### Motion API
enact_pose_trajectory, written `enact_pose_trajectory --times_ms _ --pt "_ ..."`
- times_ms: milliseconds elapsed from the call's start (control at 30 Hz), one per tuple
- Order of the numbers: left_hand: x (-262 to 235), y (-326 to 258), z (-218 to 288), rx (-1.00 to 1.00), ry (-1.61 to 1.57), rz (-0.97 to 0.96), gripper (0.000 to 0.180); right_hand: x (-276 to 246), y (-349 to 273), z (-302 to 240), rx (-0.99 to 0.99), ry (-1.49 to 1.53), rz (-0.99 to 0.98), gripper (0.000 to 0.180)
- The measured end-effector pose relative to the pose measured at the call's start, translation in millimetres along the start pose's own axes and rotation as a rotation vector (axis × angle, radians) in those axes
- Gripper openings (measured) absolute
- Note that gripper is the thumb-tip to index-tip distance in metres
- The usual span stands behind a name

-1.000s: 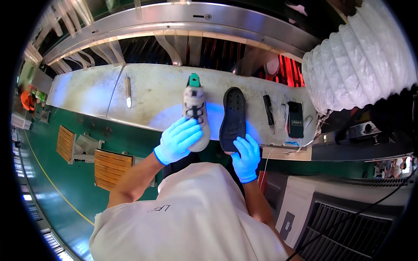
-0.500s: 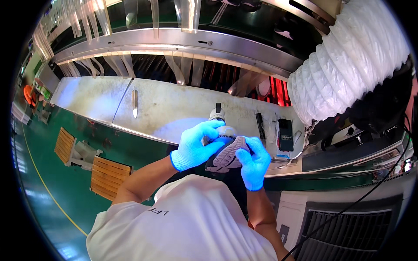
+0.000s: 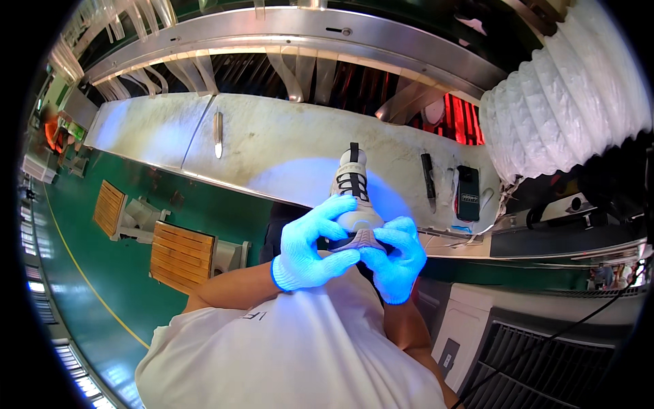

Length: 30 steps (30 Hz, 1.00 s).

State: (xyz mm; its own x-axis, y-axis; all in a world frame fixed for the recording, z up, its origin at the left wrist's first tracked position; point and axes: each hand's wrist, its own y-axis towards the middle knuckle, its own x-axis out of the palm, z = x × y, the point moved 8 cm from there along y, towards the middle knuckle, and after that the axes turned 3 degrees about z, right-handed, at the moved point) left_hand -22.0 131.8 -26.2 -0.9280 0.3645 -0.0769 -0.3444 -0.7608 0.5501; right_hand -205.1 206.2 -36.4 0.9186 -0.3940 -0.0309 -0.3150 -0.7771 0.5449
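Note:
A light grey sneaker (image 3: 352,178) with black laces and a black heel loop lies between my hands, toe pointing toward me. At its toe end a greyish-purple sole (image 3: 364,238) curves up over the front edge. My left hand (image 3: 313,242), in a knit glove lit blue, grips the left side of the toe, with thumb and fingers bent around it. My right hand (image 3: 395,259), gloved likewise, pinches the right side of the sole's tip. Most of the sole is hidden under the shoe and my fingers.
On the pale bench (image 3: 286,136) lie a wooden-handled blade (image 3: 218,135), a slim black tool (image 3: 428,180) and a dark handheld device (image 3: 467,193). Behind runs a metal rail (image 3: 286,42) with clear strips. A white ribbed duct (image 3: 565,112) hangs at right; slatted stools (image 3: 180,255) stand at left.
The sole's patterned underside has turned down out of sight, and the shoe's laces and tongue now show. My hands have closed in around the toe. The whole view has shifted a little.

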Motion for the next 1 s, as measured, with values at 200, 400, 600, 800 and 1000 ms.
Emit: enact_pose_trajectory --times_ms 200,400,600,800,1000 --pt "0 1 1 -0.064 -0.074 0.082 0.036 6 -2 -4 -0.062 -0.111 0.025 0.04" --pt "2 4 -2 -0.053 -0.051 0.08 0.036 8 3 -10 -0.054 -0.128 0.065 0.032" --pt "4 10 1 -0.008 -0.011 0.059 0.035 8 7 -12 -0.051 -0.096 0.088 0.028" --pt "0 10 -7 -0.1 -0.07 -0.001 0.04 9 4 -4 0.124 -0.101 0.113 0.031" --pt "-11 7 -15 -0.325 -0.129 -0.097 0.052 15 1 -3 0.172 -0.093 0.24 0.047"
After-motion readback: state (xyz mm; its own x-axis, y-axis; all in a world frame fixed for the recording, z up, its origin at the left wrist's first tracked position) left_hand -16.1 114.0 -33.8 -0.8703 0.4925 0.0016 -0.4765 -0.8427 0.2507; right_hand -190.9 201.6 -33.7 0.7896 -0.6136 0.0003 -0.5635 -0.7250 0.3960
